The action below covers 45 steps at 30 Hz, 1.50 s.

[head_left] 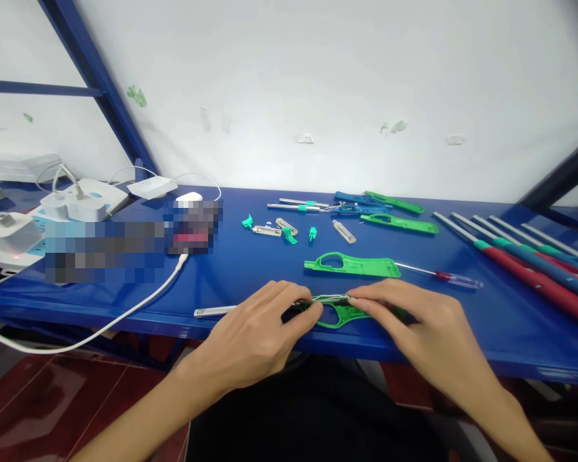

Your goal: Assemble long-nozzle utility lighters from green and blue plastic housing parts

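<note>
At nine o'clock from the green half-shell (351,313), near the front edge of the desk (236,266), best to rest the silver tube (215,312) flat, steadied by the left hand (264,327) clamped on a black part (296,308). At centre, better to tuck the white wires (331,298) well inside the rim. At three o'clock, with the right hand (409,314) pinching those wires, probably wise to avoid tugging. At two o'clock, leave the screwdriver (455,280) lying clear.

Bright light, slightly soft focus
</note>
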Motion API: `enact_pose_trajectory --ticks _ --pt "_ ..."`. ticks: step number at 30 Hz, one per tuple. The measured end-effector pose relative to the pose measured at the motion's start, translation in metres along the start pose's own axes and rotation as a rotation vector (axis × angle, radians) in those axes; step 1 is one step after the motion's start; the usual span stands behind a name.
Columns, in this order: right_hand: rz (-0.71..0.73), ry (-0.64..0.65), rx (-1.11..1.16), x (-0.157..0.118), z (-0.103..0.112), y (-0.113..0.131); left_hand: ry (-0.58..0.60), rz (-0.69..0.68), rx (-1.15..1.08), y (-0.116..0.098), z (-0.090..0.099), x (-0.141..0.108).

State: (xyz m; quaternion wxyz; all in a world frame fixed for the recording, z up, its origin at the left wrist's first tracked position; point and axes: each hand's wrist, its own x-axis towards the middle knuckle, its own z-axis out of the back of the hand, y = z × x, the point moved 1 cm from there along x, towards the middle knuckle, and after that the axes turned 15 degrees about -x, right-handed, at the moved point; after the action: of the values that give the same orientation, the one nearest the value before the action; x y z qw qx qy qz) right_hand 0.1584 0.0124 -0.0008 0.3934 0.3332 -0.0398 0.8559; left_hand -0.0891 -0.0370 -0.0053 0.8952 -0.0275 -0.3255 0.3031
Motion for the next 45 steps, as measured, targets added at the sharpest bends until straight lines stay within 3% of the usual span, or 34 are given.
enact_pose_trajectory --ticks 34,45 --pt "-0.030 0.031 0.008 -0.0003 0.0012 0.0021 0.015 0.000 -0.013 -0.0003 0.0006 0.0004" --pt "-0.031 0.035 0.000 -0.0011 0.0001 0.0008 -0.005 0.059 -0.060 -0.0011 0.0042 0.0032"
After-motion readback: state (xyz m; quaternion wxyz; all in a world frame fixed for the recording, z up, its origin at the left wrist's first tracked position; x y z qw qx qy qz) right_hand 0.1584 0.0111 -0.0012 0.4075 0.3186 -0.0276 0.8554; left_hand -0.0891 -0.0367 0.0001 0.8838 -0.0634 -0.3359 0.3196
